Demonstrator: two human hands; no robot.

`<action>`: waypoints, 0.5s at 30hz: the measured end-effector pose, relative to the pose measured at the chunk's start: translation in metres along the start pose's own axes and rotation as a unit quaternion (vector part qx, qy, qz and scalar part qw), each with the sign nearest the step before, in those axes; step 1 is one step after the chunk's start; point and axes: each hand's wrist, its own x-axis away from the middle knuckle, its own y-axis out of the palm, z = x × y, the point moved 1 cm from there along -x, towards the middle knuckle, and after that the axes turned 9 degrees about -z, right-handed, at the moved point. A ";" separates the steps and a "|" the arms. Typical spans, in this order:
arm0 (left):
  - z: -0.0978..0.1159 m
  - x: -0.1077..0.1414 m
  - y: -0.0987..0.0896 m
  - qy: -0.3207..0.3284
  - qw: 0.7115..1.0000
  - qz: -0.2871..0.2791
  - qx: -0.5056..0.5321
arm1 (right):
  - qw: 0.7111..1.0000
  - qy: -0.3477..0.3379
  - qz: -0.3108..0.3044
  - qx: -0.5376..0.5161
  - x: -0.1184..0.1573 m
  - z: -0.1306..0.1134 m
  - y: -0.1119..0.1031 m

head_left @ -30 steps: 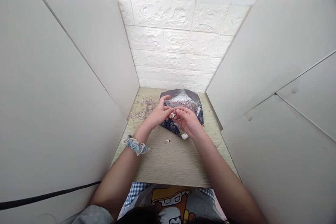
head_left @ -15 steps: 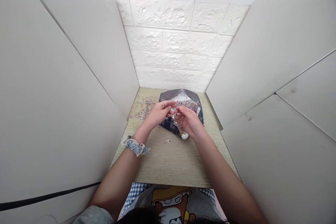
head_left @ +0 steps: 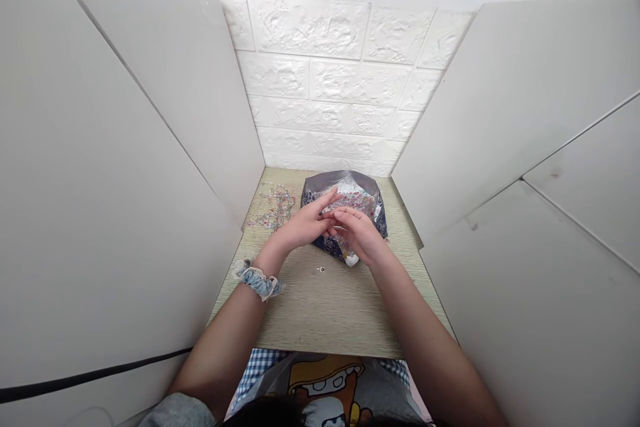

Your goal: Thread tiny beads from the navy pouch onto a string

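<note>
My left hand [head_left: 307,221] and my right hand [head_left: 361,232] meet fingertip to fingertip above a bag of beads. One finger of the left hand sticks up and away while its others curl in against the right hand. The right hand's fingers are pinched together. Whatever lies between the fingertips is too small and covered to make out. Beneath the hands, a dark blue bag with a silvery lining [head_left: 345,181] lies spread on the table, with many small coloured beads [head_left: 364,201] on the lining. Strands of beads [head_left: 277,207] lie left of the bag.
A tiny light-coloured piece [head_left: 321,269] lies on the wooden table [head_left: 330,313] in front of the bag. Pale panels [head_left: 200,113] [head_left: 475,120] rise close on both sides, and a white brick-patterned wall [head_left: 330,80] stands behind.
One left finger has lifted up and away from the right hand. My left hand has turned slightly and dropped a little; the right fingers have drawn closer together. The bag has not moved.
</note>
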 end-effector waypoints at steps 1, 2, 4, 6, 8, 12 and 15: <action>0.000 0.001 0.000 0.000 1.000 -0.005 -0.005 | 1.000 -0.004 -0.001 0.000 0.000 0.000 0.000; 0.001 0.001 0.000 0.000 1.000 -0.007 -0.012 | 1.000 -0.008 0.006 -0.004 0.001 -0.001 -0.001; 0.003 0.002 0.000 -0.002 1.000 -0.005 -0.024 | 0.999 -0.015 0.031 -0.018 0.002 -0.003 -0.002; 0.003 0.002 -0.001 -0.008 0.999 -0.002 -0.033 | 0.998 -0.022 0.054 -0.034 0.003 -0.005 -0.004; 0.003 0.002 -0.002 -0.014 0.999 0.004 -0.035 | 0.996 -0.029 0.067 -0.047 0.004 -0.008 -0.006; 0.001 0.000 -0.004 -0.031 0.998 0.042 -0.042 | 0.989 -0.059 0.092 -0.101 0.004 -0.013 -0.012; 0.004 0.000 -0.004 -0.033 0.995 0.069 -0.057 | 0.981 -0.079 0.104 -0.147 0.004 -0.015 -0.015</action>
